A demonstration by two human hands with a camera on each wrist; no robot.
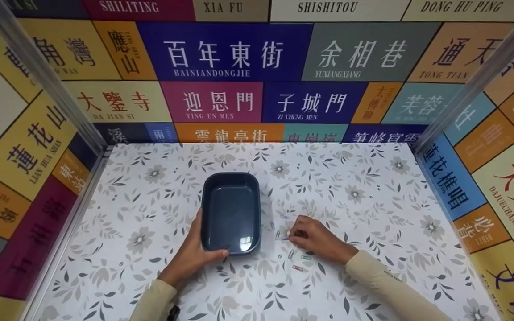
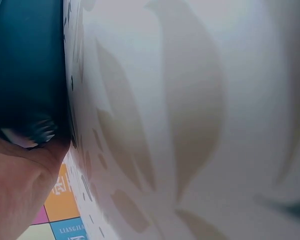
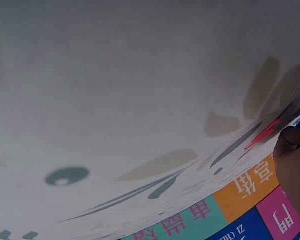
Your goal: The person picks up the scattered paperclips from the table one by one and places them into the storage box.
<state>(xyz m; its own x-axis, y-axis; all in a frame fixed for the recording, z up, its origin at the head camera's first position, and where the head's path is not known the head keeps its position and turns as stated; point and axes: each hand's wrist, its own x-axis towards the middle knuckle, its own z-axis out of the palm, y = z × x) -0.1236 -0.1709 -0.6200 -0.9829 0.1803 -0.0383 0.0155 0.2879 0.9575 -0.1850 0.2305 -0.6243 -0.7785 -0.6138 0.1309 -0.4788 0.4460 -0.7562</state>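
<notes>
A dark blue rectangular baking dish (image 1: 231,209) with rounded corners sits on the patterned tabletop, its visible inside bare. My left hand (image 1: 196,249) grips its near left corner, thumb over the near rim and fingers along the left wall. The left wrist view has the dish's side (image 2: 27,65) close up beside part of that hand (image 2: 20,185). To the right of the dish, my right hand (image 1: 317,238) has curled fingers, and a small paper clip (image 1: 285,237) appears pinched at its fingertips. In the right wrist view, a red paper clip (image 3: 262,136) lies near the hand (image 3: 294,165).
Several loose paper clips lie around the right hand, among them a red one (image 1: 298,268) and a green one (image 1: 306,257). The tabletop (image 1: 350,290) has a grey leaf print. Colourful panels with lettering (image 1: 225,51) wall in the back and both sides.
</notes>
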